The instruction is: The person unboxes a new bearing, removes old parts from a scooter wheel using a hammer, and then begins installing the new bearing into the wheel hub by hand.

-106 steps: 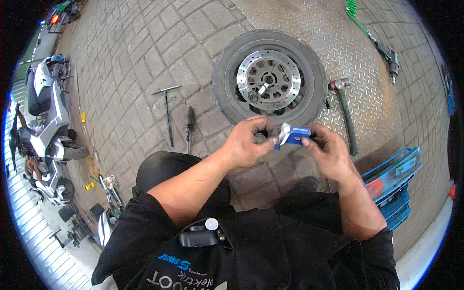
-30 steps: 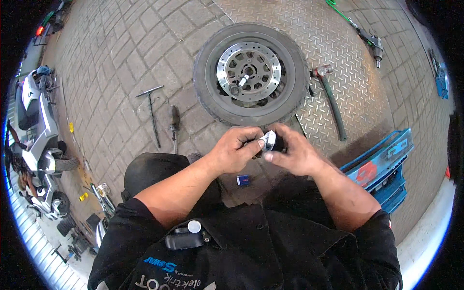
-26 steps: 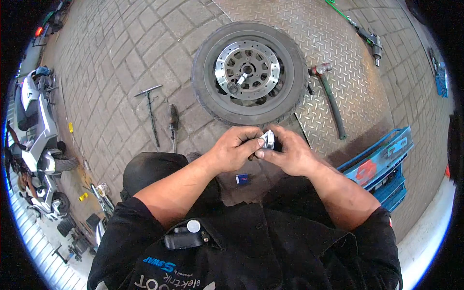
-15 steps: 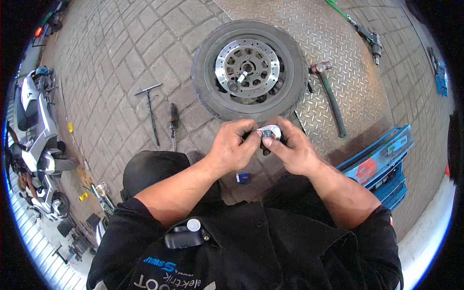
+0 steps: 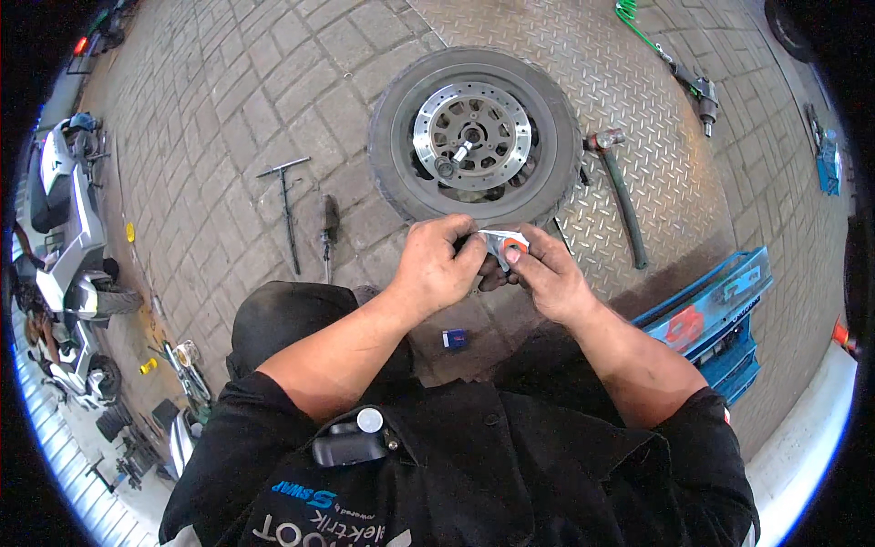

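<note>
My left hand (image 5: 437,264) and my right hand (image 5: 547,273) are both closed on a small silver-white wrapped part (image 5: 499,244), whose orange ring shows by my right thumb. Just beyond them a wheel (image 5: 392,132) lies flat with its perforated brake disc (image 5: 515,137) upward; a small metal socket-like tool (image 5: 461,152) rests at its hub. A small blue box (image 5: 455,338) lies on the pavers below my hands. A T-handle tool (image 5: 290,210) and a screwdriver (image 5: 328,219) lie left of the wheel, a hammer (image 5: 624,210) right of it.
A metal checker plate (image 5: 674,182) lies under the hammer. An air gun (image 5: 697,91) with a green coiled hose is at top right, a blue toolbox (image 5: 738,301) at lower right. Scooters (image 5: 68,228) and assorted parts line the left side.
The blue box left my hands for the ground between the first two frames. Both hands have since risen slightly and turned the silver part, now showing its orange ring.
</note>
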Available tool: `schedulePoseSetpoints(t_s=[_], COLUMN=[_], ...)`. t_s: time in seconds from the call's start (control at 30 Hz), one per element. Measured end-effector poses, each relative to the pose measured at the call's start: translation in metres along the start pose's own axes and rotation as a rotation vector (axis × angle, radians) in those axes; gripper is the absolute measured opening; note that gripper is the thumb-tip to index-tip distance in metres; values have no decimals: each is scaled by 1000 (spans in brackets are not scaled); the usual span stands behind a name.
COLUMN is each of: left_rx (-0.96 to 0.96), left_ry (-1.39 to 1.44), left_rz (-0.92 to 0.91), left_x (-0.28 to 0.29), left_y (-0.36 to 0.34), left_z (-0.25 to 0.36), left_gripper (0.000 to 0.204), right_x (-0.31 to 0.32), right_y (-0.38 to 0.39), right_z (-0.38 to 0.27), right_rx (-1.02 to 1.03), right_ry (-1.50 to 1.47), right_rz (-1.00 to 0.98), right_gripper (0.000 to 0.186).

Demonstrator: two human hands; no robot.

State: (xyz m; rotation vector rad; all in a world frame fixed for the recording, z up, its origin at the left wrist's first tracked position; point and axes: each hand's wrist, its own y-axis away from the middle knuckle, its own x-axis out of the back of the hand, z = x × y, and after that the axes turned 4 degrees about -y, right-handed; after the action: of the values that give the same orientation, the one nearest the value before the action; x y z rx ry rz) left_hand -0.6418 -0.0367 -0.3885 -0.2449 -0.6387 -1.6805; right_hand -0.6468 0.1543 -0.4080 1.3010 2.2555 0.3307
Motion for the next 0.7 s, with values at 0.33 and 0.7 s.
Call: schedulePoseSetpoints(t_s=[0.33, 0.7], left_rx=[-128, -38], left_ry=[166, 339], left_rz=[-189, -319], left_x=[4, 22], left_y=[3, 9], left_z=[-9, -3], left_gripper=[17, 17], right_x=[-2, 2], right_y=[-4, -7], right_z=[5, -12], right_rx=[74, 51], right_ry=[-47, 317], right_rz=[156, 63], right_gripper=[43, 38])
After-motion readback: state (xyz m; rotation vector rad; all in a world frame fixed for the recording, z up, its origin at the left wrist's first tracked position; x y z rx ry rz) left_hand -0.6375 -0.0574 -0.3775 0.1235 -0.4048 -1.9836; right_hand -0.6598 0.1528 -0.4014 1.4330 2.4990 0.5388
